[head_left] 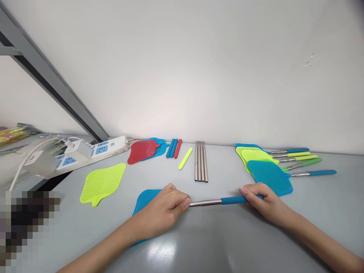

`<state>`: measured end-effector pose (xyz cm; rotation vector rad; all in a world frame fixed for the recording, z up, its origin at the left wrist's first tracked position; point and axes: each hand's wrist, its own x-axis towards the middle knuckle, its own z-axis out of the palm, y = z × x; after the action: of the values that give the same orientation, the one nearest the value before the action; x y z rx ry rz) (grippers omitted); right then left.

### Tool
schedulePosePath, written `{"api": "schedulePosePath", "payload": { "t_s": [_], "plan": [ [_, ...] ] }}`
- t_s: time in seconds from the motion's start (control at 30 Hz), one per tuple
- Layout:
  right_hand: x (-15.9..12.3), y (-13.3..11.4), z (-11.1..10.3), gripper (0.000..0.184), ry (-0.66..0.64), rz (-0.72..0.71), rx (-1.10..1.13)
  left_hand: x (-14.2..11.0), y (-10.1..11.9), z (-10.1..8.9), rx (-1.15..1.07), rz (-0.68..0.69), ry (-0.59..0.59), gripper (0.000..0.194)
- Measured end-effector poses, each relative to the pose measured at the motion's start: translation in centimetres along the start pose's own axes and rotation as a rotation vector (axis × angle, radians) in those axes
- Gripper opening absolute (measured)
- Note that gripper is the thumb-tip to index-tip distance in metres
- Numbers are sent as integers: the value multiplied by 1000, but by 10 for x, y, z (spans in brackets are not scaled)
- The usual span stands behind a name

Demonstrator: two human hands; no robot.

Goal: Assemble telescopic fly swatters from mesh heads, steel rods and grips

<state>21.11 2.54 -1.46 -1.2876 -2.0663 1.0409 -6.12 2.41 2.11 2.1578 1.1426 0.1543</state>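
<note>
Across the front of the table lies a blue fly swatter (233, 200), held level between both hands. My left hand (167, 206) is closed round its metal shaft near the head, hiding the joint and much of the blue paddle. At the other end, my right hand (263, 201) grips the blue handle, thumb on top. Just behind the right hand sits a pile of swatters with a blue paddle (270, 176) uppermost. Several bare metal rods (201, 162) lie side by side beyond the held shaft, with a loose yellow handle (185, 158) to their left.
A yellow paddle (102, 182) lies at left. Farther back are a red paddle (143, 151) over blue, and loose blue and red handles (174, 148). A white power strip (113, 147) with plugs and cables runs along the left, beside a grey metal post (61, 77). A wall stands behind.
</note>
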Motion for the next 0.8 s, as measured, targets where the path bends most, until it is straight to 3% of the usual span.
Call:
{"api": "schedulePosePath", "payload": {
  "t_s": [0.23,0.47,0.6,0.8],
  "plan": [
    [-2,-7,6,43,-39,-11,37,-3,9,7,6,30,9,35],
    [1,-17,-8,50,-112,293,236,4,6,14,207,133,105,30],
    [2,-19,-14,47,-245,367,418,7,2,12,413,237,220,24],
    [-1,-19,-15,37,-557,491,702,5,2,14,581,338,331,23]
  ]
}}
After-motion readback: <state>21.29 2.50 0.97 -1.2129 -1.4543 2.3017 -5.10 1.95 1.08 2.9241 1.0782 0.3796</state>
